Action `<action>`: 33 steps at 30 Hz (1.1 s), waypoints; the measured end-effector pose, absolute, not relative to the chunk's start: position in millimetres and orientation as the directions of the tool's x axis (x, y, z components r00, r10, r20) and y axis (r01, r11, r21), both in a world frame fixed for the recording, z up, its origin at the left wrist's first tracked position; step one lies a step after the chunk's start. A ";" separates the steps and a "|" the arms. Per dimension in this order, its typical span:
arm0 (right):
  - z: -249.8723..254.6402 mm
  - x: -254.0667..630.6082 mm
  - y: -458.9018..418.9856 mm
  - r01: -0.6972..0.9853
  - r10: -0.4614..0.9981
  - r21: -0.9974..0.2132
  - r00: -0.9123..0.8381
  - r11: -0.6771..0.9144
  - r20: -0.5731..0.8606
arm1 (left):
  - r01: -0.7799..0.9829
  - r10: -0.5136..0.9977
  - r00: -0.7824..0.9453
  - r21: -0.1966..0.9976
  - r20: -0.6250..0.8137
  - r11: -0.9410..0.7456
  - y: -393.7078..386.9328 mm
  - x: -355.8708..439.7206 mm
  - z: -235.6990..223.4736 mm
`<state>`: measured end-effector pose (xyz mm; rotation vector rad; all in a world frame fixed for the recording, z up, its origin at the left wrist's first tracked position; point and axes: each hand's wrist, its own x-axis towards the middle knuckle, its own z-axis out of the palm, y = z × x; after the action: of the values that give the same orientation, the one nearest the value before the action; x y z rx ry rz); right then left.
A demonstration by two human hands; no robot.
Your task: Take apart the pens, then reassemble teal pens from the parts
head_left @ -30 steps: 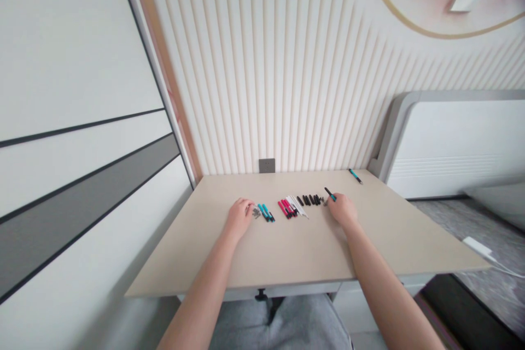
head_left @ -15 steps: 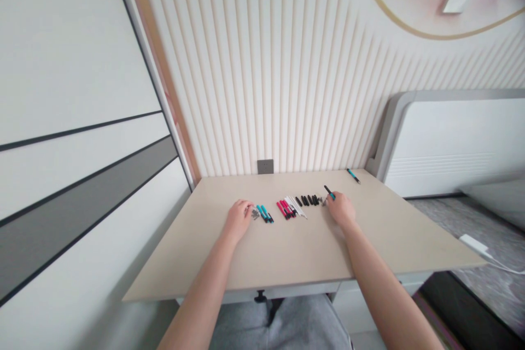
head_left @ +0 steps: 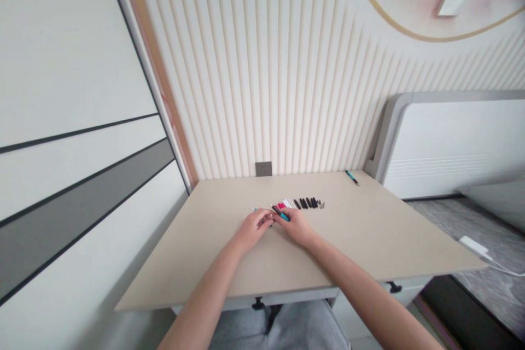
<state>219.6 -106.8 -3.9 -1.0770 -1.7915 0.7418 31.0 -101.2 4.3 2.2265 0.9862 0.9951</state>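
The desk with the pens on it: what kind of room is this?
Probably a study corner in someone's home: a beige desk with rows of pens, a ribbed cream wall and a grey rug on the floor.

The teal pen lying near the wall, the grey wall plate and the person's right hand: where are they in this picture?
Teal pen [head_left: 351,177]: head view, point on its barrel.
Grey wall plate [head_left: 263,168]: head view, point on its front face.
Right hand [head_left: 297,227]: head view, point on the back of the hand.
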 end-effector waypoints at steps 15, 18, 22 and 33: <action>-5.3 222.6 -105.1 0.208 0.902 -0.895 -0.272 0.394 0.334 | 0.521 0.714 0.485 0.489 0.505 -0.700 -100.0 36.2 4.0; -8.7 224.1 -106.2 0.267 0.896 -0.862 -0.239 0.431 0.375 | 0.505 0.739 0.391 0.544 0.548 -0.670 -98.8 34.1 4.7; -8.6 230.3 -108.4 0.404 0.833 -0.729 -0.271 0.553 0.482 | 0.443 0.821 0.191 0.699 0.538 -0.561 -95.8 28.5 6.1; -4.5 236.3 -113.4 0.496 0.791 -0.620 -0.313 0.608 0.526 | 0.296 0.890 0.119 0.840 0.441 -0.456 -92.6 26.2 0.8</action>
<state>236.3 -113.4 -4.5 -1.0180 -1.9814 0.4379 26.2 -92.6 0.8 1.8312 1.1476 1.3438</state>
